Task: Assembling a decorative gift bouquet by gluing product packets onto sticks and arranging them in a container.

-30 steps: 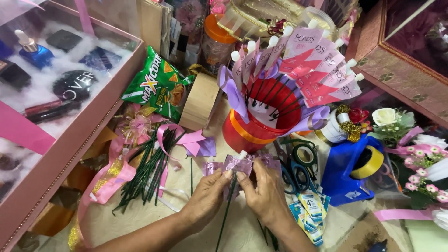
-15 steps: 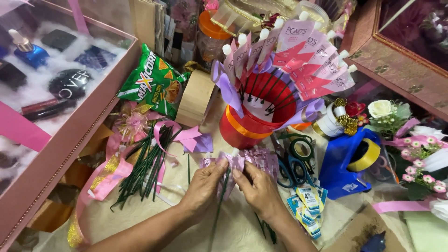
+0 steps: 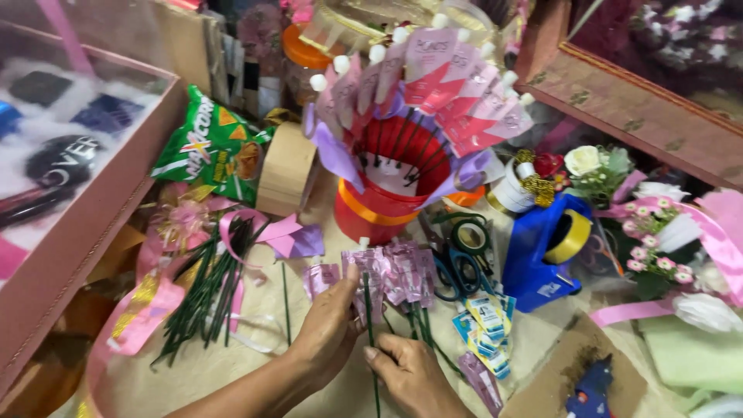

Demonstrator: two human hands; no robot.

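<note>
A: Where is the green stem?

B: Upright-ish on the counter (image 3: 232,371), low in the middle. The left hand (image 3: 329,333) is pinched together on the pink sachet (image 3: 370,272) at the top of the green stem (image 3: 370,325); the right hand (image 3: 414,375) has its fingers closed around the stem lower down.

A: How does it handle?

B: Probably light and thin, a stiff wire that bends if forced. The sachet looks soft and slippery, so the stem just below it seems the safest hold. 1 red bucket (image 3: 379,209) of finished ones stands behind, scissors (image 3: 460,259) beside.
</note>
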